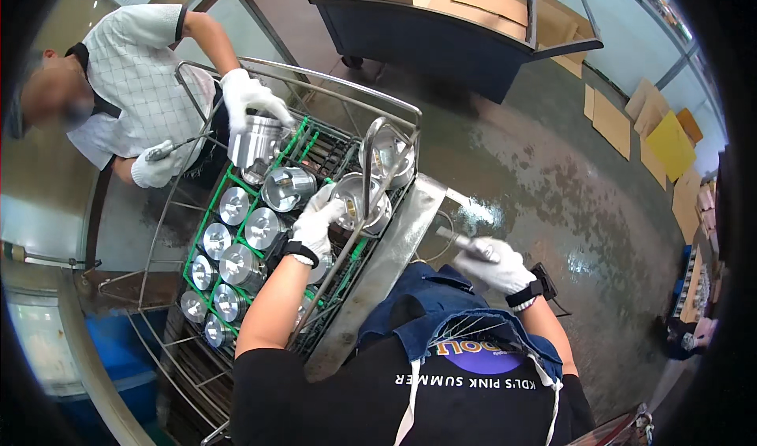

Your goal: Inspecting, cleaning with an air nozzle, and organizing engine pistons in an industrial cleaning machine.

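Note:
My left hand [317,223], in a white glove, grips the near side of a shiny metal piston [369,203], its fingers closed at the rim. The piston sits in a wire basket [209,221] with green-coated dividers, partly behind a bent metal rail. Several more pistons [240,264] stand in rows beside my left wrist. Off to the right of the basket, my gloved right hand [501,266] is closed around a grey hand tool [467,245]. Motion smears the tool, so its kind is unclear. A thin curved line [436,255] shows near it.
Across the basket a co-worker's gloved hand [251,99] holds a large piston [256,140]; their other hand [158,164] grips a thin-tipped tool. Metal rails [331,75] frame the basket. A dark cart [426,32] with cardboard stands beyond. Cardboard sheets [611,123] lie on the wet floor.

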`<state>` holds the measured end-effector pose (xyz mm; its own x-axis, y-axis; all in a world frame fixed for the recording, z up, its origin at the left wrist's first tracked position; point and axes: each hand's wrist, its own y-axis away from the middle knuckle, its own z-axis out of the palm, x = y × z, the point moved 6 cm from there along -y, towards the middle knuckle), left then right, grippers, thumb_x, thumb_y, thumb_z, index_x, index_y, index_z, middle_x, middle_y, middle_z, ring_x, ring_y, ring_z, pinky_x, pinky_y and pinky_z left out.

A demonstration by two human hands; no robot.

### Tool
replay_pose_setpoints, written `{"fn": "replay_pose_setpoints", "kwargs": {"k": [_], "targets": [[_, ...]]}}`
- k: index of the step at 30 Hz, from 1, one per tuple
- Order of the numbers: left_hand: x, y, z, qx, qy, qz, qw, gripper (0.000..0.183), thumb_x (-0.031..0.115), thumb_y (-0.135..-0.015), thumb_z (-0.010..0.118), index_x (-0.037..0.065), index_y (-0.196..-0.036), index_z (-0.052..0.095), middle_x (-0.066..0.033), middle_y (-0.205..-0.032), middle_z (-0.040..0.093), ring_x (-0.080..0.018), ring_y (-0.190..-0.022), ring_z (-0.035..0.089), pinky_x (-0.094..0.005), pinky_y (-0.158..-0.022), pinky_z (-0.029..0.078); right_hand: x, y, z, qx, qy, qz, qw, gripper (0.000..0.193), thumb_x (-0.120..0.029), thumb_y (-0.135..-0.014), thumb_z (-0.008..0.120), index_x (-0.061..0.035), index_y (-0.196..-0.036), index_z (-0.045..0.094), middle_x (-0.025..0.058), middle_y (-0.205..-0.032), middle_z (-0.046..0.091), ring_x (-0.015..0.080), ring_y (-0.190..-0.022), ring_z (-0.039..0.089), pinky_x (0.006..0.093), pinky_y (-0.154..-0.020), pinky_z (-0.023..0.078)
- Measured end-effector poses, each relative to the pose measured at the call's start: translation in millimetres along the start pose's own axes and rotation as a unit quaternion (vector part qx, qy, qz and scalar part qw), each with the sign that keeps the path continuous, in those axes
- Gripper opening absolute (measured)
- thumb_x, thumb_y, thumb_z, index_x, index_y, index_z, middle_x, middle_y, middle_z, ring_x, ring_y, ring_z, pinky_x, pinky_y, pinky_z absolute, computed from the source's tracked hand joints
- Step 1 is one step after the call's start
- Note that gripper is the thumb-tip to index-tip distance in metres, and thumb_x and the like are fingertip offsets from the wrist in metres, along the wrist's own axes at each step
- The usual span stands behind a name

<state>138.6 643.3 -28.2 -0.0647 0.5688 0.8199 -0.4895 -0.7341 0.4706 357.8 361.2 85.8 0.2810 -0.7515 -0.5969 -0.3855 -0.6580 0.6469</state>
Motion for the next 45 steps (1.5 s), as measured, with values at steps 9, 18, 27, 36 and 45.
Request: {"fn": "replay_pose_setpoints", "kwargs": {"k": [9,18,27,36,45], "targets": [[11,54,-88,0.104,-0.751,0.017,0.652,0.073,0.035,-0.078,0.065,-0.001,-0.137,0.045,-0.0264,-0.117,0.059,-0.0432,-0.118,0.052,-0.0508,-0.104,0.039,15,-19,2,0.005,0.039,-0.092,0.995,0.040,-0.043,-0.085,0.069,-0.0141,-0.112,0.069,0.0062,-0.083,0.066,0.0147,-0.066,0.063,0.0295,-0.064,0.053],[-83,39,-146,0.157,-0.784,0.168,0.576,0.069,0.042,-0.072,0.066,0.013,-0.132,0.048,-0.0197,-0.130,0.048,-0.0424,-0.128,0.039,-0.0578,-0.108,0.028,-8,-8,26,-0.062,0.065,-0.091,0.992,0.046,-0.050,-0.080,0.073,-0.0135,-0.108,0.071,0.0129,-0.098,0.072,0.0264,-0.091,0.069,0.0358,-0.081,0.053],[-34,26,-105,-0.011,-0.644,-0.123,0.755,0.092,0.030,-0.066,0.080,0.002,-0.146,0.043,-0.0227,-0.136,0.058,-0.0309,-0.123,0.059,-0.0356,-0.100,0.048,27,1,33,-0.055,0.036,-0.087,0.994,0.049,-0.051,-0.080,0.072,-0.0140,-0.112,0.070,0.0116,-0.102,0.072,0.0313,-0.096,0.068,0.0381,-0.087,0.053],[-4,63,-89,0.133,-0.703,-0.046,0.697,0.084,0.038,-0.061,0.078,0.008,-0.137,0.056,-0.0216,-0.125,0.064,-0.0335,-0.117,0.061,-0.0397,-0.100,0.047,23,16,31,-0.045,0.046,-0.176,0.982,0.040,-0.048,-0.081,0.075,-0.0135,-0.100,0.071,0.0083,-0.081,0.069,0.0220,-0.078,0.067,0.0341,-0.076,0.054],[81,131,-78,0.147,0.031,0.179,0.972,0.062,-0.017,-0.069,0.053,-0.001,-0.129,0.051,-0.0159,-0.104,0.064,-0.0253,-0.087,0.068,-0.0370,-0.074,0.061,11,32,27,-0.126,-0.171,-0.250,0.945,0.030,-0.030,-0.085,0.078,-0.0051,-0.100,0.071,0.0032,-0.089,0.071,0.0087,-0.060,0.060,0.0251,-0.050,0.047]]}}
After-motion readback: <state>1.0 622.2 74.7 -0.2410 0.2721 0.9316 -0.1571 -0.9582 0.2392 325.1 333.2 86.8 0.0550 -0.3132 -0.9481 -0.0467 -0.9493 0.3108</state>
